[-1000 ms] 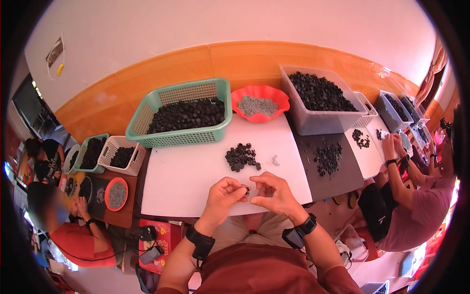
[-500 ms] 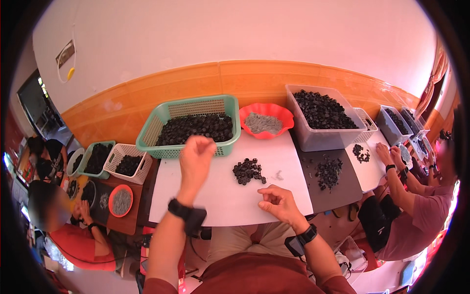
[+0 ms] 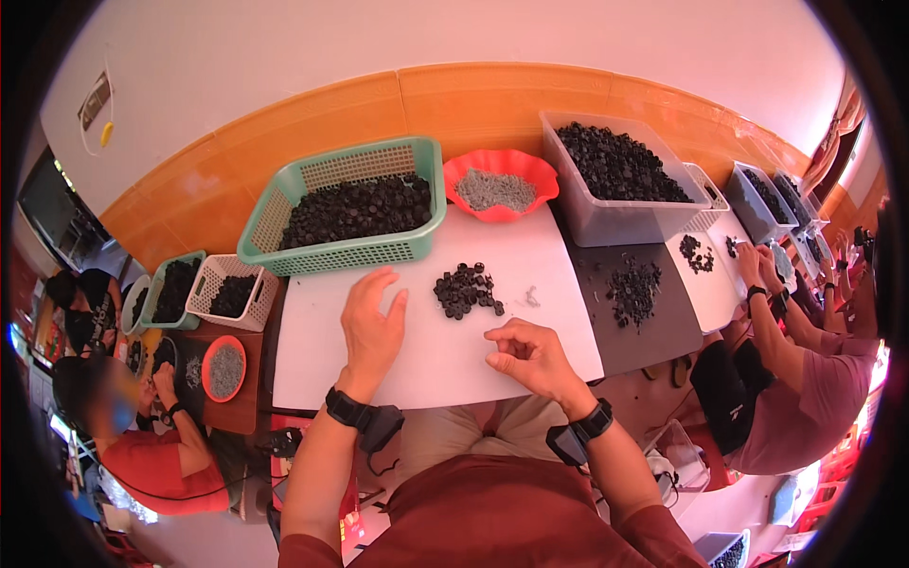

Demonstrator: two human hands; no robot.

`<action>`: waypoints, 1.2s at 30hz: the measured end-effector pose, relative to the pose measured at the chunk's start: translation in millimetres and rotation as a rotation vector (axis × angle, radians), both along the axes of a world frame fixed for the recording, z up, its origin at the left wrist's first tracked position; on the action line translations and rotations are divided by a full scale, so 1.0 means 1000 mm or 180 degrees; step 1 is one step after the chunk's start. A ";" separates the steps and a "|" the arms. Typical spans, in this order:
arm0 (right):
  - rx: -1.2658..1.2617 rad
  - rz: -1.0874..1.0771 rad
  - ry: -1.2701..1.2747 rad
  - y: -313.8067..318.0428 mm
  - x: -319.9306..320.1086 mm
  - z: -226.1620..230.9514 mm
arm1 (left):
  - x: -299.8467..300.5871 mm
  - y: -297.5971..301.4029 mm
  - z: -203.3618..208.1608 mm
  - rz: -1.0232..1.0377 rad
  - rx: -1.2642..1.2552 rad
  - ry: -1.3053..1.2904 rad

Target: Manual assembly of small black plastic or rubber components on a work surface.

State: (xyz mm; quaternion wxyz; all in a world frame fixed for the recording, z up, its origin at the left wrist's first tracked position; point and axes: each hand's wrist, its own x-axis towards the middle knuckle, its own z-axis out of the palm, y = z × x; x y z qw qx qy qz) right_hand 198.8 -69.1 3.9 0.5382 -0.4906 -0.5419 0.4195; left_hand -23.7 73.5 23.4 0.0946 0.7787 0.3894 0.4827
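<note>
My left hand (image 3: 372, 322) is above the left part of the white board (image 3: 312, 364). Its fingers are stretched out and the thumb stands apart; nothing is in it. To its right lies a small pile of round black plastic parts (image 3: 466, 290), with a few small grey pieces (image 3: 530, 297) beside it. Just below that pile is my right hand (image 3: 538, 358), fingers curled and thumb near the forefinger. Whatever those fingers hold, if anything, is hidden. Behind the pile stand a green basket (image 3: 341, 254) of black parts and a red wavy-rimmed bowl (image 3: 502, 215) of small grey pieces.
A clear tub (image 3: 615, 225) heaped with black parts stands at the back right. Loose black bits (image 3: 634, 292) lie on a dark board (image 3: 606, 322). A white basket (image 3: 248, 317) and an orange bowl (image 3: 225, 369) are at left. People sit working on both sides.
My left hand has come back toward me from the green basket's front edge, and its closed fingers have opened. My right hand stays curled near the pile. The head view has shifted.
</note>
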 end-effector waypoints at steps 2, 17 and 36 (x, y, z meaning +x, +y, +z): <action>-0.0031 0.0001 -0.0017 0.001 0.000 0.000 | 0.012 -0.013 -0.005 -0.0438 -0.0826 -0.0242; 0.0623 -0.1166 -0.0593 0.004 -0.005 -0.004 | 0.037 -0.035 -0.024 -0.0476 -0.0593 0.0463; 0.0103 -0.1476 -0.2823 0.036 -0.011 0.005 | 0.036 -0.034 -0.028 -0.0487 -0.0371 0.0032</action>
